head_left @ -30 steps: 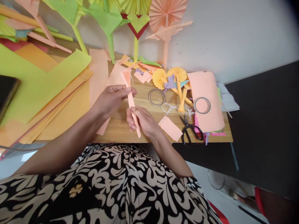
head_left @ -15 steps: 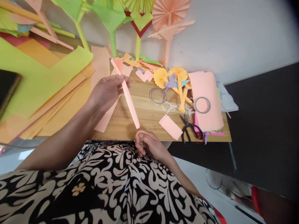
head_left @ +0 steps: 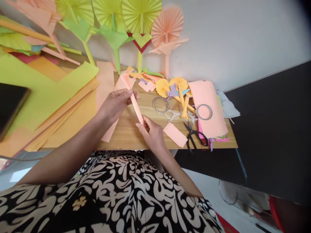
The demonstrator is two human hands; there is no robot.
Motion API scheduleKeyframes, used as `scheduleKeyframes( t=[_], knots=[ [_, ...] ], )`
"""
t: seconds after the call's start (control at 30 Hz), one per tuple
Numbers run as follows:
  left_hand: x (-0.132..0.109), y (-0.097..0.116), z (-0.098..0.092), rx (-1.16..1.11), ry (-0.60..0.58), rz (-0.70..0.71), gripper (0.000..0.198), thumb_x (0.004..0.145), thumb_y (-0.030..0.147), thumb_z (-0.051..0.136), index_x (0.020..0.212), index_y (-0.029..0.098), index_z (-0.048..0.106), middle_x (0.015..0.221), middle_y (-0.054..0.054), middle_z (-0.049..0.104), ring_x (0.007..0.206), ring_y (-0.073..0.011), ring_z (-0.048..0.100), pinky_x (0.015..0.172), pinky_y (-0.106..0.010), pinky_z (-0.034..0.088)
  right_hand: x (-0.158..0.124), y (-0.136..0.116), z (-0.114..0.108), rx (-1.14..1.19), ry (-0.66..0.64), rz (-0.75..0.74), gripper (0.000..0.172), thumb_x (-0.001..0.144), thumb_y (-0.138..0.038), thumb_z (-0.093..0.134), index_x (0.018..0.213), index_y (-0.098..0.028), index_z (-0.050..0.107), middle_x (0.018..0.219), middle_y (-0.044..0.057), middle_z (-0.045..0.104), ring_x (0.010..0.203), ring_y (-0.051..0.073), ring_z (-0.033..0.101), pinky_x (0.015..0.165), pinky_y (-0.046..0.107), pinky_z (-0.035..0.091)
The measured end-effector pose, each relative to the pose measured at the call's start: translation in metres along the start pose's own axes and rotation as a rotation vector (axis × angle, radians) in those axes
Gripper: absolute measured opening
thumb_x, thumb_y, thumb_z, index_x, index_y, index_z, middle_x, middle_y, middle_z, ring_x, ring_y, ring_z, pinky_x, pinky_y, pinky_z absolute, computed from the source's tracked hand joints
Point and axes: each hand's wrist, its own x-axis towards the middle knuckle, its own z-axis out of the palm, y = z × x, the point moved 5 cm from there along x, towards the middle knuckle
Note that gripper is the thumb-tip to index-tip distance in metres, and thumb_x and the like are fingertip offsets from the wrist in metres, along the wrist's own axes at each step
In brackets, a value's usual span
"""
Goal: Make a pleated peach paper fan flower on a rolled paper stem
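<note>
A narrow folded strip of pink paper (head_left: 136, 107) slants above the table between my hands, its far end spread a little. My left hand (head_left: 119, 101) pinches it near the middle with thumb and fingers. At the near end, my right hand (head_left: 151, 131) grips the strip between thumb and fingers. Right of my hands lie a small pink folded paper (head_left: 175, 134) and black-handled scissors (head_left: 193, 136), blades partly spread. A roll of tape (head_left: 160, 105) and tangled white string (head_left: 173, 115) rest beyond them.
Several paper fans on stems, one a pink fan (head_left: 167, 27), lean against the wall. Large sheets of yellow-green paper (head_left: 53, 87) and a dark phone-like object (head_left: 12, 105) lie at left. Another tape roll (head_left: 204, 112) sits on a pink paper stack (head_left: 213, 127) by the table's right end.
My right hand has risen from near my lap and taken hold of the strip's near end. My left hand keeps its grip. The camera view has tilted up slightly.
</note>
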Motion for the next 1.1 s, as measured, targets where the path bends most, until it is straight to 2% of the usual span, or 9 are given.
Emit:
scheduleKeyframes(
  t=[0.1, 0.2, 0.37, 0.53, 0.67, 0.8, 0.93, 1.03, 1.1],
  knots=[
    [0.001, -0.002, -0.002, -0.006, 0.031, -0.011, 0.036, 0.070, 0.050, 0.093, 0.079, 0.019, 0.079, 0.080, -0.003, 0.074, 0.080, -0.0168, 0.067, 0.087, -0.032, 0.052, 0.003, 0.003, 0.004, 0.012, 0.046, 0.007, 0.036, 0.099, -0.045, 0.052, 0.115, -0.021, 0.074, 0.087, 0.004, 0.076, 0.078, 0.020, 0.068, 0.077, 0.030, 0.049],
    [0.002, -0.002, -0.003, -0.029, 0.048, 0.006, 0.042, 0.062, 0.052, 0.097, 0.074, 0.017, 0.076, 0.078, -0.002, 0.072, 0.076, -0.0146, 0.065, 0.085, -0.030, 0.050, 0.002, 0.005, 0.005, 0.077, 0.065, 0.016, 0.038, 0.099, -0.046, 0.049, 0.112, -0.019, 0.073, 0.081, 0.003, 0.073, 0.074, 0.018, 0.066, 0.074, 0.028, 0.048],
    [0.003, -0.002, -0.001, -0.052, 0.025, 0.012, 0.045, 0.059, 0.053, 0.098, 0.067, 0.016, 0.073, 0.074, -0.001, 0.069, 0.072, -0.0119, 0.061, 0.076, -0.027, 0.047, 0.002, 0.006, 0.009, 0.186, 0.025, 0.028, 0.037, 0.100, -0.044, 0.046, 0.106, -0.019, 0.073, 0.073, 0.000, 0.068, 0.068, 0.015, 0.062, 0.070, 0.025, 0.046],
    [0.003, -0.002, -0.002, -0.070, 0.063, 0.003, 0.046, 0.057, 0.054, 0.099, 0.069, 0.018, 0.074, 0.073, 0.000, 0.067, 0.072, -0.0123, 0.061, 0.076, -0.027, 0.046, 0.004, 0.007, 0.010, 0.281, -0.028, 0.072, 0.035, 0.098, -0.048, 0.051, 0.101, -0.020, 0.070, 0.070, -0.002, 0.064, 0.062, 0.013, 0.057, 0.064, 0.024, 0.044],
    [0.001, 0.002, -0.002, -0.023, 0.094, 0.043, 0.045, 0.055, 0.054, 0.099, 0.064, 0.019, 0.072, 0.073, 0.000, 0.070, 0.073, -0.0138, 0.062, 0.080, -0.028, 0.047, 0.014, 0.002, 0.012, 0.401, -0.087, 0.066, 0.036, 0.098, -0.053, 0.054, 0.104, -0.020, 0.067, 0.072, -0.004, 0.062, 0.058, 0.010, 0.055, 0.061, 0.023, 0.043],
    [0.001, 0.002, -0.002, 0.011, 0.087, 0.064, 0.046, 0.056, 0.055, 0.099, 0.064, 0.019, 0.072, 0.068, 0.000, 0.070, 0.072, -0.0135, 0.061, 0.079, -0.028, 0.047, 0.028, -0.003, 0.019, 0.519, -0.103, 0.071, 0.040, 0.097, -0.058, 0.054, 0.098, -0.020, 0.065, 0.071, -0.005, 0.058, 0.050, 0.007, 0.047, 0.050, 0.022, 0.039],
    [0.002, 0.001, -0.002, -0.005, 0.083, 0.077, 0.040, 0.066, 0.049, 0.096, 0.063, 0.018, 0.071, 0.067, 0.000, 0.069, 0.068, -0.0132, 0.060, 0.076, -0.028, 0.047, 0.034, 0.000, 0.026, 0.553, -0.087, 0.052, 0.044, 0.098, -0.062, 0.053, 0.098, -0.021, 0.066, 0.071, -0.005, 0.056, 0.052, 0.007, 0.045, 0.046, 0.021, 0.035],
    [0.001, 0.002, 0.003, 0.000, 0.107, 0.044, 0.035, 0.086, 0.028, 0.085, 0.059, 0.016, 0.066, 0.066, 0.001, 0.068, 0.067, -0.0121, 0.061, 0.075, -0.028, 0.046, 0.034, 0.006, 0.030, 0.579, -0.069, 0.038, 0.043, 0.098, -0.062, 0.054, 0.096, -0.021, 0.067, 0.070, -0.005, 0.054, 0.053, 0.006, 0.044, 0.046, 0.020, 0.034],
    [-0.001, 0.003, 0.007, -0.017, 0.109, 0.009, 0.036, 0.097, 0.013, 0.069, 0.061, 0.014, 0.066, 0.062, 0.002, 0.065, 0.064, -0.0099, 0.061, 0.074, -0.026, 0.044, 0.034, 0.012, 0.032, 0.585, -0.048, 0.045, 0.044, 0.097, -0.064, 0.056, 0.095, -0.021, 0.067, 0.069, -0.006, 0.053, 0.053, 0.006, 0.043, 0.046, 0.019, 0.034]
  ],
)
